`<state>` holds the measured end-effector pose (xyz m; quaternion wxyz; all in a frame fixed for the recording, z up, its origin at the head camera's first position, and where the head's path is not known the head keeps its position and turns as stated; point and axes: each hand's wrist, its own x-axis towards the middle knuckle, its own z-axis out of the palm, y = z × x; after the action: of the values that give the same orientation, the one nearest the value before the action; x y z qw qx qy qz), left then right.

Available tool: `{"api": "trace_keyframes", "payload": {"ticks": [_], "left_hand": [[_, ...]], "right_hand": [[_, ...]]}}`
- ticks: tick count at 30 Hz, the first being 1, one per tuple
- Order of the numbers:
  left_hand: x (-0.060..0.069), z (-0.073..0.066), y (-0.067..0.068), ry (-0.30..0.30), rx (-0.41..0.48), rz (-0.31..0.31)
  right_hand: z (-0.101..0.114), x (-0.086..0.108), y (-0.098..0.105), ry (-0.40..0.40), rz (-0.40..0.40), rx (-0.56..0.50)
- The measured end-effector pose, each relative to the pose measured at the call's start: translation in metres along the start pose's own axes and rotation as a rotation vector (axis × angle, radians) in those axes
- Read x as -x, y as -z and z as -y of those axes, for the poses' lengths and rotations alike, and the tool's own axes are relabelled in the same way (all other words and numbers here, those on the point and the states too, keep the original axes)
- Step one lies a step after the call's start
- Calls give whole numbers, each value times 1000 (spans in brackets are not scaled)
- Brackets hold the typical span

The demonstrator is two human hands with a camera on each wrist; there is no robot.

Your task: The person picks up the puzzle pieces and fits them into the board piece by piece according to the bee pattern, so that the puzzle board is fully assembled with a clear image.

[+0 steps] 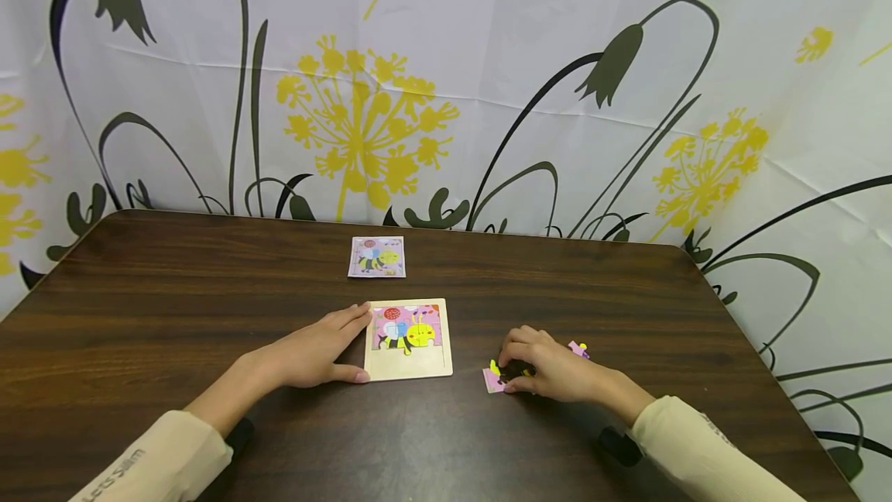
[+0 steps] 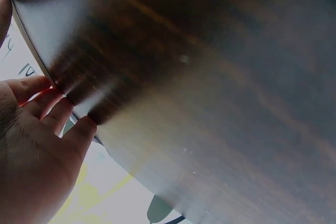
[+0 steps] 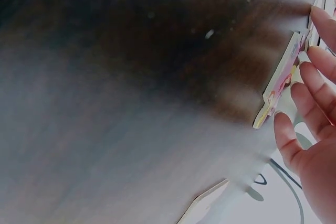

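Note:
A shallow wooden puzzle tray lies on the table, its upper part filled with a bee picture and its lower strip bare wood. My left hand rests against the tray's left side, thumb and fingers spread along the edge; the left wrist view shows its extended fingers. To the right of the tray my right hand bends over loose puzzle pieces. Its thumb and index finger are around a dark puzzle piece, partly hidden by the hand. A pink and yellow puzzle piece touches or overlaps it.
Behind the tray lies a square bee picture card. Another loose puzzle piece sits just beyond the right hand. The brown wood-grain table ends at a flower-patterned cloth. In the right wrist view a pale piece lies nearer.

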<state>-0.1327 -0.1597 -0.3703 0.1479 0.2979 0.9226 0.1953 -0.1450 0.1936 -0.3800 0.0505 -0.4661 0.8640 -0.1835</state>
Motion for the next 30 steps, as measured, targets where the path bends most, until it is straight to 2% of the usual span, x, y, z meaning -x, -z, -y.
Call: {"api": "trace_keyframes", "payload": {"ticks": [30], "left_hand": [[0,0,-1,11,-6,0]], "right_hand": [[-1,-5,6,-1,40,-25]]}}
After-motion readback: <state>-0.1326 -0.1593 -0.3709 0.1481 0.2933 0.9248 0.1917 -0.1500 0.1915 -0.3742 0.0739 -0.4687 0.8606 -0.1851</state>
